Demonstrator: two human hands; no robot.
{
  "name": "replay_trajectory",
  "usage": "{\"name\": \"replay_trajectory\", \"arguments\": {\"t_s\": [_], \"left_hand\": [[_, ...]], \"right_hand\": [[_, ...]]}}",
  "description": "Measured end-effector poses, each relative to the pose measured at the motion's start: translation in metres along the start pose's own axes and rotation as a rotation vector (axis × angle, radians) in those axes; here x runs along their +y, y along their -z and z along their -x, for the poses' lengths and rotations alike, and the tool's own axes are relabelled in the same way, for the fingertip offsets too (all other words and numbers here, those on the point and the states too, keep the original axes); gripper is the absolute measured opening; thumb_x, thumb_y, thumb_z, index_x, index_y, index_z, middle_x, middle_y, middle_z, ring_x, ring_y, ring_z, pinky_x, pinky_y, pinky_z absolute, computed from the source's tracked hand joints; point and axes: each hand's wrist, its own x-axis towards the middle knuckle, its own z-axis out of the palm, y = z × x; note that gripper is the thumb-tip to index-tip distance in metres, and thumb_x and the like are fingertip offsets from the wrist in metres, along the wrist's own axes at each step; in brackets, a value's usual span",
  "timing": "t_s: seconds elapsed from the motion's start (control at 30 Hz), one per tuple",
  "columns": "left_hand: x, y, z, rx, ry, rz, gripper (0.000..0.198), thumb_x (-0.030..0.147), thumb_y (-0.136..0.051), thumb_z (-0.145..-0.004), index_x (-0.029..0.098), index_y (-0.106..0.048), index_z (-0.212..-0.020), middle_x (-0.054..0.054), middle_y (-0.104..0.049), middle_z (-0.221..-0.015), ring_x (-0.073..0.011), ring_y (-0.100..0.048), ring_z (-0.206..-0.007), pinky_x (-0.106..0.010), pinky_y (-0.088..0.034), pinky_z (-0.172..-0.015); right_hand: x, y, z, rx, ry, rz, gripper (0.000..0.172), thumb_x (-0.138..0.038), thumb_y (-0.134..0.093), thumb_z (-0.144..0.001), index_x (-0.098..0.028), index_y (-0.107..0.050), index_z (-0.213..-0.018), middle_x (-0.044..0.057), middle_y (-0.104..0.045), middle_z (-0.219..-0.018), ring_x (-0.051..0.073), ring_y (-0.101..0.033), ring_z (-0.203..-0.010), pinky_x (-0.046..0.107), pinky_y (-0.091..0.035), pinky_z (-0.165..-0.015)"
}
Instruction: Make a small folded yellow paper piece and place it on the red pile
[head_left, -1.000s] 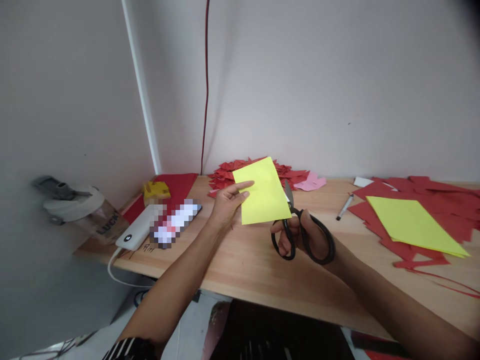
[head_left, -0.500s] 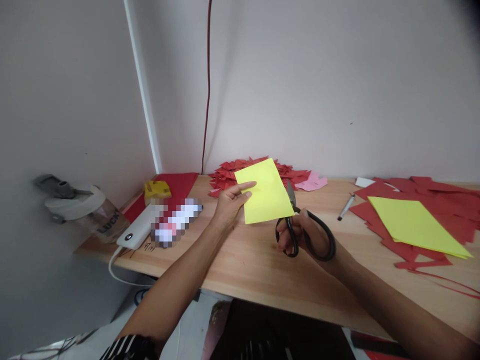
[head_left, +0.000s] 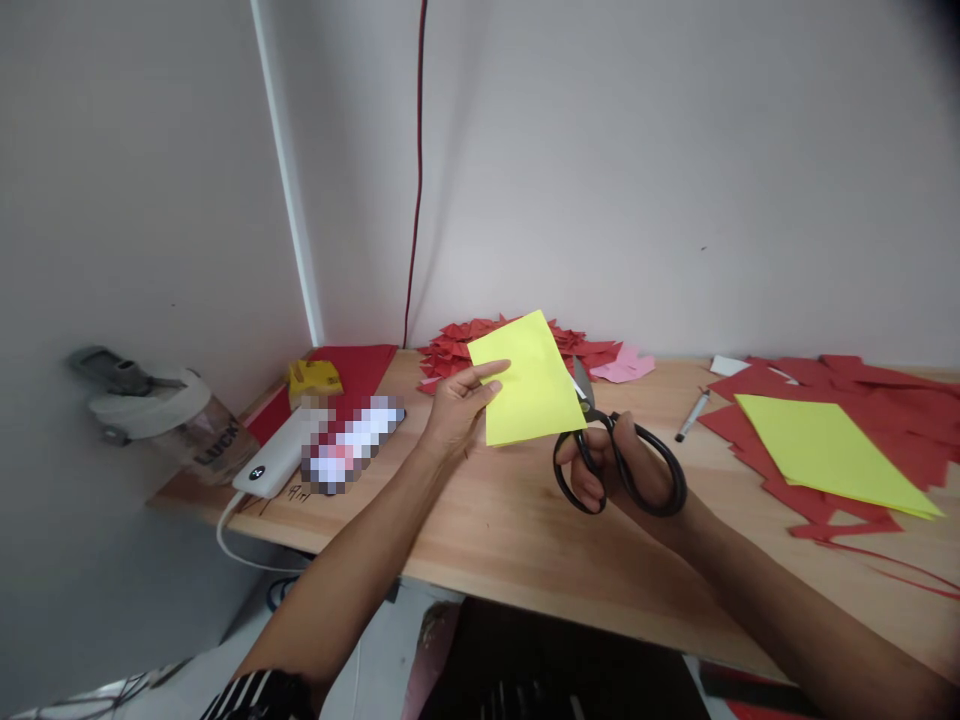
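Paper [head_left: 529, 390], yellow, hangs over the table [head_left: 510, 530] in the head view, the only one I have. My left hand [head_left: 454, 408] pinches it by its left side, two digits showing on the near face. My right hand [head_left: 615, 465] holds the scissors [head_left: 590, 410], fingers through the black loops, which stand apart. From that hand the paper lies to the left and farther toward the table's back edge. Its long axis runs from the back edge toward the front one, slanting right at the near end. The scissors stand along its right side, points toward the back edge, pivot just beside the near right corner. My left hand is the nearer, being on the paper itself.

A pale strip shows between the paper and the dark blade; I can't make out whether it is the other blade. So I can't tell how far the scissors gape, or whether they touch the paper. The paper also hides my other left fingers and part of the red pile [head_left: 457, 345] by the table's back edge. Whether it is folded, I can't tell. The phone [head_left: 356, 445] near the table's left end is pixelated.
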Motion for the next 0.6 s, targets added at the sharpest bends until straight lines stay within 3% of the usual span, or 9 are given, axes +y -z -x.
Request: {"name": "replay_trajectory", "arguments": {"t_s": [0.6], "left_hand": [[0.002,-0.002,0.000,0.040,-0.037,-0.041,0.035,0.027,-0.082,-0.065,0.019,-0.076,-0.099,-0.007,-0.074,-0.088,-0.0157,-0.066,-0.082,-0.029,-0.050,-0.079]], "right_hand": [[-0.007,-0.017,0.000,0.153,0.011,0.054,0.065,-0.074,-0.041,-0.084,-0.014,-0.062,-0.069,-0.006,-0.034,-0.040,0.007,-0.031,-0.032,0.022,-0.024,-0.036]]}}
